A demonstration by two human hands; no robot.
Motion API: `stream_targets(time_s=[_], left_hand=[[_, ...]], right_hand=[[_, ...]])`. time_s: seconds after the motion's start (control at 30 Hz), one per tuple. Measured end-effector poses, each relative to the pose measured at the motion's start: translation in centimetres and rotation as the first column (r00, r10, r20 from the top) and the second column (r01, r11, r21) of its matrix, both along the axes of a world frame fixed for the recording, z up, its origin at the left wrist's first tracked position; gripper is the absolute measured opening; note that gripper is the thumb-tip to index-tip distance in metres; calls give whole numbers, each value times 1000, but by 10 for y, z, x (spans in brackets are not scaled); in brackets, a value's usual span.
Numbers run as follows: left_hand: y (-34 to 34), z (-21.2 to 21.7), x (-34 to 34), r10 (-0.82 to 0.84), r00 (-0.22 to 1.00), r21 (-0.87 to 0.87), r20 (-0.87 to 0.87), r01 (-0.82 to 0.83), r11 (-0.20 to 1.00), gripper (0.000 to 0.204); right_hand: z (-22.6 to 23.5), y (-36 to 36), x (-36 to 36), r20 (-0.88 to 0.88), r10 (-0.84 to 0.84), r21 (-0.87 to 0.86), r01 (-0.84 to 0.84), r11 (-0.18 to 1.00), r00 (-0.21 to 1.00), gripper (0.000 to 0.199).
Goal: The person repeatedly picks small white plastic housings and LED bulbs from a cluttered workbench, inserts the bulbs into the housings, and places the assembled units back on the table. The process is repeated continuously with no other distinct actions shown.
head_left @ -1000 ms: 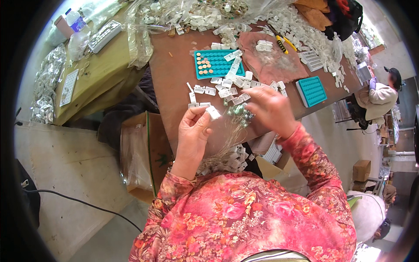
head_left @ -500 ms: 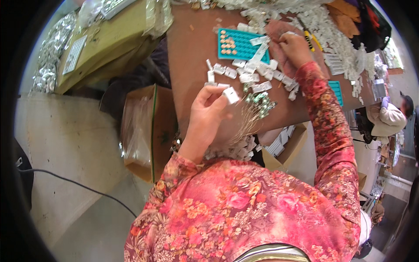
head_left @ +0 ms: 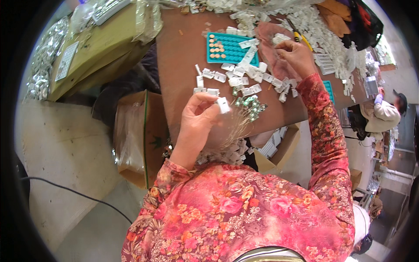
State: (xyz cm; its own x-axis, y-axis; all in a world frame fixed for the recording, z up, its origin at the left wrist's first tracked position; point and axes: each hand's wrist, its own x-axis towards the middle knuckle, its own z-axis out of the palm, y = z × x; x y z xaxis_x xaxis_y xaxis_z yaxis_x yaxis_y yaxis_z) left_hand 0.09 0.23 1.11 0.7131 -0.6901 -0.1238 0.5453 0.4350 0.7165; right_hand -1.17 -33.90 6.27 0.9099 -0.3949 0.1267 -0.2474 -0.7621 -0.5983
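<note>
Plainly, left hand (head_left: pixel 197 121) pinches white piece (head_left: pixel 223 105); right hand (head_left: pixel 299 57) over pink cloth (head_left: pixel 270 49)

Head camera (fisheye) looks down at hands (head_left: pixel 196 124) (head_left: pixel 300 57).

The place had a brown worktable (head_left: pixel 181 56), with a khaki-covered bench (head_left: pixel 102 59) off to its left. Floor (head_left: pixel 65 144) left of the table was pale, kinda scuffed concrete, with a black cable (head_left: pixel 87 199) running across it. Way past the table's right side was a white pipe (head_left: pixel 395 173). Beyond its far right corner, a bright patch (head_left: pixel 386 51) glared, window or lamp, couldn't tell.
</note>
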Motion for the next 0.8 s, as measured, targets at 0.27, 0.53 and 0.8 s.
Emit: stream_targets(time_s=[0.27, 0.53, 0.8], left_hand=[[-2, -4, -2, -2, 1000, -28, -14, 2, 1000, 15], [0, -10, -2, -11, 999, -86, -30, 8, 996, 16], [0, -11, 0, -30, 999, -126, -31, 26, 992, 16]], right_hand=[[3, -3, -20, 41, -76, 694, 27, 720, 996, 17], [11, 8, -32, 106, -129, 888, -36, 459, 986, 17], [25, 28, -37, 110, -21, 918, -94, 384, 994, 12]])
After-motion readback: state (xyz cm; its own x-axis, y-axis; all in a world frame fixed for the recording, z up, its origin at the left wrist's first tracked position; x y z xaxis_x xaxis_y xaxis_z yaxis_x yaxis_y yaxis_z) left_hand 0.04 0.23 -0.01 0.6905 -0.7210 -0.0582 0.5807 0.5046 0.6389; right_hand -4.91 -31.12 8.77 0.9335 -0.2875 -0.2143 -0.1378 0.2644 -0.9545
